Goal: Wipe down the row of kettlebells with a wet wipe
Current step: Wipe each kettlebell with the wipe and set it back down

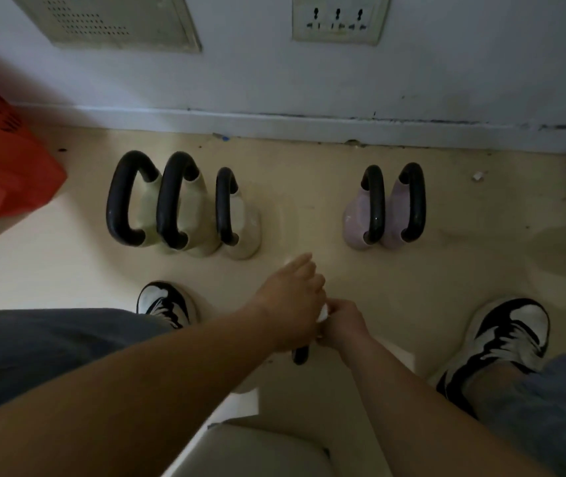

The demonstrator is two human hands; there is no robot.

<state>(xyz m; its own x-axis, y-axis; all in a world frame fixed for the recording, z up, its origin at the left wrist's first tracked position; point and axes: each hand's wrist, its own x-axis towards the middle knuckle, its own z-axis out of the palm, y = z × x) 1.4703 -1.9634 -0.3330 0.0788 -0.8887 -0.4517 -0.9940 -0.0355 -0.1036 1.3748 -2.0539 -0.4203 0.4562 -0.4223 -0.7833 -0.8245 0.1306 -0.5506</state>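
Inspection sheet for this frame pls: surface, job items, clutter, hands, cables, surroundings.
Surface: beige floor, dirt specks along the baseboard.
Job's things: three cream kettlebells and two lilac kettlebells by the wall, with a gap between the groups; a black handle shows below the hands; white wipe.
Clutter: white scrap on the floor.
Hands: right hand pinches the wipe; left hand lies over the handle, grip unclear.
Cables: nothing seen.
Surroundings: wall socket, vent panel, blurred red object.
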